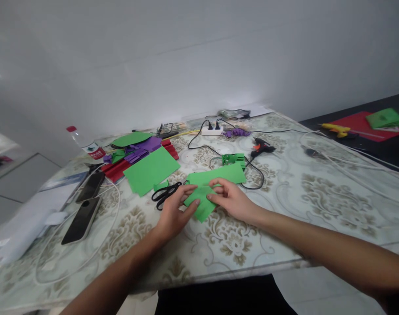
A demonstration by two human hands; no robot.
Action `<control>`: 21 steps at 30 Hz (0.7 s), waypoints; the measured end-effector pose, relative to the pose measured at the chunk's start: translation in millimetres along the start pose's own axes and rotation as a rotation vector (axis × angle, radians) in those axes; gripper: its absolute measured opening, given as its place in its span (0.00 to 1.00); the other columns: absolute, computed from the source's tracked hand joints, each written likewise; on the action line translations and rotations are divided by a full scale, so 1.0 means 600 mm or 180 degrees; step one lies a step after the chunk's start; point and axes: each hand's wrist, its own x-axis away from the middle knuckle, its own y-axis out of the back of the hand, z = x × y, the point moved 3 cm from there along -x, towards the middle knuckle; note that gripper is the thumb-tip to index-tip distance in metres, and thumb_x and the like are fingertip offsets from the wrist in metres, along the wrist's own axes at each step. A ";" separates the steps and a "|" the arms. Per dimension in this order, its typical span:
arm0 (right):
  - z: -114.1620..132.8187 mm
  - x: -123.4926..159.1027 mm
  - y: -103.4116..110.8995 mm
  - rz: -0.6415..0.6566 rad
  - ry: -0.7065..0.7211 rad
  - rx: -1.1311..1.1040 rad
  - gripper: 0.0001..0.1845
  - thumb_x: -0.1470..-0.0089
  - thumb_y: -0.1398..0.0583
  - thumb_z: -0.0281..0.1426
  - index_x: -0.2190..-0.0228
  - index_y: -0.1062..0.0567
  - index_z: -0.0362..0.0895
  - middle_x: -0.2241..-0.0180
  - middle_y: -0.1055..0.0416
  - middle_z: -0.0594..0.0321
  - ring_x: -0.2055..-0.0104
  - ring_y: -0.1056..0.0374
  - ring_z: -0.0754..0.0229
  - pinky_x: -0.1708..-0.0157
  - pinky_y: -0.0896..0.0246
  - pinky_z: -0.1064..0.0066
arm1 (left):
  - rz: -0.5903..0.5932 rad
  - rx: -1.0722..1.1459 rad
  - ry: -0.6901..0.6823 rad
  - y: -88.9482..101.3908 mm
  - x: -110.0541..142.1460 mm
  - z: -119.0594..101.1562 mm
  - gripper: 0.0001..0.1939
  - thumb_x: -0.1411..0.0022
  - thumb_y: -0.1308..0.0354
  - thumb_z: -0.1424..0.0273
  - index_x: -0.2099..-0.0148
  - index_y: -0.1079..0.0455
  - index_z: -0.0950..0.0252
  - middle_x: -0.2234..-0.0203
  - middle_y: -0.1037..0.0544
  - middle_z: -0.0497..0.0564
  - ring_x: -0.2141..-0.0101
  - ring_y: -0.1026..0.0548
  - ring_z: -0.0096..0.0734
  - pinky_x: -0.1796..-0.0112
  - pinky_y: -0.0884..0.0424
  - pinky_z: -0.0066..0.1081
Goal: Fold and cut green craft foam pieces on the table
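A small green paper piece (202, 205) lies on the patterned table (317, 192), partly on top of a larger green sheet (219, 174). My left hand (173, 214) pinches its left edge, thumb on top and fingers curled under. From the right, my right hand (230, 197) presses on the same piece with bent fingers. Black scissors (164, 193) lie just left of my left hand, not touched.
Another green sheet (150, 170) and purple and red paper stacks (140, 155) lie at the back left. Two phones (82, 218) with a white cable sit at the left. A black glue gun (261, 148), a power strip (212, 129) and cords cross the back.
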 end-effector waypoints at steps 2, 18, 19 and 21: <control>0.005 0.003 -0.002 0.0036 0.0102 0.0057 0.21 0.48 0.34 0.39 0.55 0.34 0.47 0.71 0.29 0.68 0.75 0.34 0.65 0.75 0.39 0.73 | -0.0014 -0.0019 0.0025 0.000 0.000 0.004 0.13 0.36 0.39 0.66 0.49 0.28 0.60 0.57 0.22 0.53 0.54 0.24 0.38 0.55 0.28 0.34; 0.016 0.012 0.002 -0.0336 0.0632 0.0787 0.15 0.45 0.36 0.37 0.56 0.24 0.46 0.61 0.28 0.61 0.75 0.35 0.68 0.75 0.42 0.74 | -0.0255 0.0814 0.0510 0.003 -0.010 -0.005 0.18 0.41 0.34 0.65 0.51 0.31 0.63 0.69 0.27 0.48 0.68 0.28 0.29 0.70 0.34 0.25; 0.016 0.013 0.003 -0.0353 0.0624 0.0763 0.15 0.45 0.36 0.38 0.56 0.24 0.46 0.61 0.28 0.61 0.76 0.35 0.68 0.75 0.42 0.74 | -0.0256 0.0851 0.0523 0.004 -0.010 -0.006 0.18 0.42 0.34 0.64 0.51 0.31 0.63 0.69 0.27 0.48 0.68 0.28 0.29 0.70 0.34 0.25; 0.016 0.012 0.004 -0.0411 0.0604 0.0692 0.16 0.46 0.35 0.38 0.56 0.25 0.46 0.62 0.28 0.61 0.76 0.35 0.68 0.76 0.42 0.73 | -0.0235 0.0922 0.0559 0.004 -0.009 -0.007 0.18 0.41 0.35 0.64 0.51 0.32 0.63 0.69 0.27 0.48 0.70 0.28 0.28 0.71 0.34 0.25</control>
